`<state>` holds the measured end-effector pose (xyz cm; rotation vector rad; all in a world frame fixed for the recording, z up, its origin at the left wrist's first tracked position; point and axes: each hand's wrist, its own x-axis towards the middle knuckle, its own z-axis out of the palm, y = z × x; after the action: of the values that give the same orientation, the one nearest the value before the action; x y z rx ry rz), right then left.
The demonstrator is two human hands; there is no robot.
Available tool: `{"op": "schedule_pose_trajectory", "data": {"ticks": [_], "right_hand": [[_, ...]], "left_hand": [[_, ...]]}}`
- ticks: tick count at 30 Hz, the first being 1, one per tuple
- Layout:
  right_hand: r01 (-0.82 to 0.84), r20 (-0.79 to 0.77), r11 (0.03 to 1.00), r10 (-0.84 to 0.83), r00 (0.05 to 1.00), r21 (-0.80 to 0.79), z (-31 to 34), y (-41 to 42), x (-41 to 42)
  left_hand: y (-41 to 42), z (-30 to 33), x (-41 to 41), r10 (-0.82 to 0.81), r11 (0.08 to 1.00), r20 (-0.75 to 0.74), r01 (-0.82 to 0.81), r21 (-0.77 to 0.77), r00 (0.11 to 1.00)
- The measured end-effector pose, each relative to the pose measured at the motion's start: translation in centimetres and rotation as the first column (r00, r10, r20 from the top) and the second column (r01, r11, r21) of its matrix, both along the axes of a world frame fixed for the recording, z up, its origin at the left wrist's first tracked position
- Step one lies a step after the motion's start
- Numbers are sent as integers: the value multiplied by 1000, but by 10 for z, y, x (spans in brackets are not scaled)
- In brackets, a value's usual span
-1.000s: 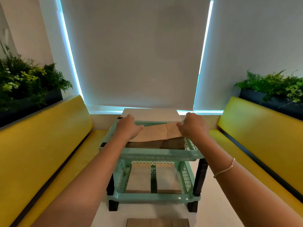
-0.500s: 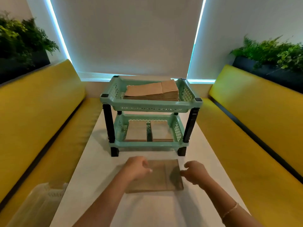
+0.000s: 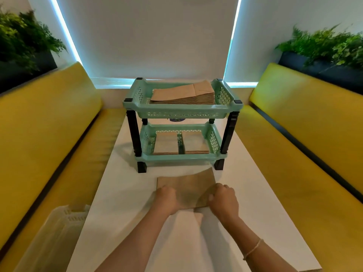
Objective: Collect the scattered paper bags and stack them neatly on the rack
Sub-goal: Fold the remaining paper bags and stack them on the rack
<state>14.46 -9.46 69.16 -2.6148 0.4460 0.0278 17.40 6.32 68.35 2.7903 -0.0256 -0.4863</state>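
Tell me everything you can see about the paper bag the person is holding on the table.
The paper bag is flat, plain brown kraft paper. It lies on the white table just in front of the green rack, its far right corner lifted slightly. The left hand and right hand grip its near edge, one at each corner. No print shows.

No text can be read anywhere: the pale plastic piece [image 3: 64, 228] at the lower left of the frame carries faint raised marks, too blurred to make out as letters or numbers.
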Motion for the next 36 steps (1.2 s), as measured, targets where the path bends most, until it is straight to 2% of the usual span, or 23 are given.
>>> {"op": "schedule_pose_trajectory", "data": {"ticks": [7, 14, 16, 18, 21, 26, 28, 31, 33, 36], "right_hand": [[-93, 111, 986, 108, 988, -138, 2, 11, -7], [-86, 97, 987, 99, 990, -133, 4, 15, -2], [-80, 114, 996, 84, 990, -42, 4, 16, 2], [-62, 118, 990, 48, 992, 123, 4, 17, 5], [33, 52, 908, -60, 997, 418, 9, 13, 8], [33, -48, 895, -13, 999, 446, 15, 0, 15], [76, -72, 854, -46, 996, 514, 14, -6, 15], [100, -65, 820, -77, 995, 563, 10, -19, 11], [92, -18, 790, -102, 995, 606, 7, -25, 5], [79, 29, 616, -164, 986, 784, 3, -32, -5]], "left_hand": [[0, -2, -2, 13, 999, 57, -10, -41, 998], [4, -4, -5, 21, 999, 71, -17, -51, 997], [5, -4, -4, 20, 998, 81, -15, -62, 996], [6, -6, -2, 15, 997, 91, -8, -75, 996], [7, -9, -2, 14, 995, 91, -5, -96, 996], [8, -10, 0, 56, 985, 69, -44, -166, 996], [11, -10, 1, 165, 951, 27, -151, -270, 986], [20, -7, 0, 391, 840, 11, -352, -413, 920], [27, -6, -4, 491, 761, 8, -424, -491, 871], [35, -8, -8, 559, 577, -51, -433, -692, 828]]}}
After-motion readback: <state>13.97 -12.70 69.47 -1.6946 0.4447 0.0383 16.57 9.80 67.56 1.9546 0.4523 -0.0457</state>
